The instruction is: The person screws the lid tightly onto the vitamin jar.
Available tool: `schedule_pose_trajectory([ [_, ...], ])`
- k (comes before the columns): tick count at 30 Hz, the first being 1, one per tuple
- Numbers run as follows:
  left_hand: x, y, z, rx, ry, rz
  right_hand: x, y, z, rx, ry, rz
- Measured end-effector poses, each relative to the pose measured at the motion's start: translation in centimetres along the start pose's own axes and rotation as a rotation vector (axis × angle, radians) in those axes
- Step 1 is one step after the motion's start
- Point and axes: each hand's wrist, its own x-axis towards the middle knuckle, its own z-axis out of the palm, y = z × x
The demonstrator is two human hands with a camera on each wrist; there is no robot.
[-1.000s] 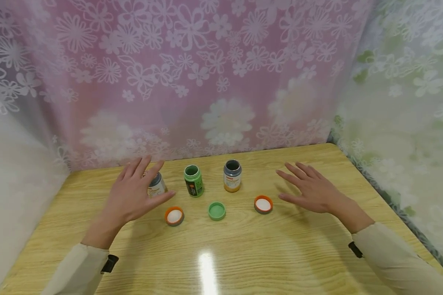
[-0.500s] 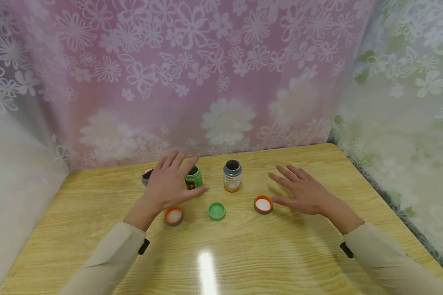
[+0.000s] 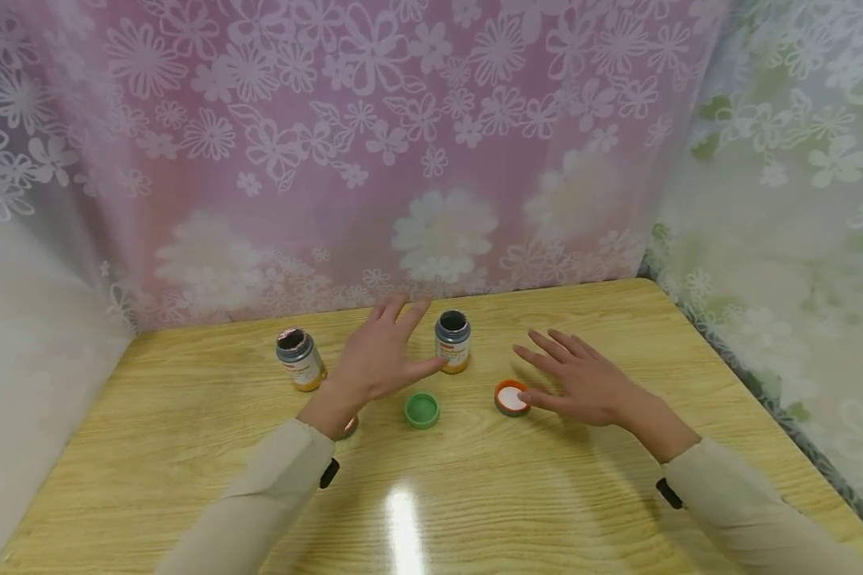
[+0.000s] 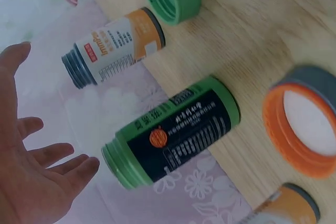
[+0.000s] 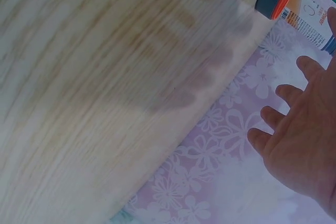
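My left hand [image 3: 377, 355] hovers above the table with fingers spread and holds nothing. In the head view it hides the open green jar [image 4: 176, 132], which the left wrist view shows past the fingertips. Its thumb overlaps the right-hand grey-necked jar [image 3: 451, 342], which has a white and orange label. A similar uncapped jar [image 3: 302, 366] stands to the left. My right hand [image 3: 586, 383] is raised with fingers apart, its thumb overlapping an orange-rimmed lid [image 3: 509, 398]. Between the hands lies a green lid [image 3: 422, 410], inside up. The other orange-rimmed lid [image 4: 304, 121] is mostly hidden by my left wrist in the head view.
The wooden table [image 3: 532, 495] ends at the back against a pink flowered curtain [image 3: 431, 160]. Pale flowered cloth [image 3: 784, 263] hangs along the right side. A bright light reflection lies on the front of the table.
My left hand has swept right, from over the left jar past the green jar toward the right jar. My right hand has drifted slightly left. The jars and lids stay in place.
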Motion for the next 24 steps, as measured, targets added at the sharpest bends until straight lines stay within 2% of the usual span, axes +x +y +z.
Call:
schedule_pose_trajectory([
  [9,1.1,1.6,2.1,-0.171,0.016,-0.116,0.3,0.0,0.2,0.021,0.008,-0.006],
  [14,1.2,1.8,3.4,-0.258,0.053,-0.133,0.4,-0.1,0.2,0.03,0.001,-0.009],
  [18,1.4,1.7,4.4,-0.337,0.033,-0.167,0.5,-0.4,0.2,0.038,-0.001,-0.008],
  [24,1.7,1.4,6.0,-0.414,-0.018,-0.284,0.8,-0.9,0.4,0.052,-0.021,-0.016],
])
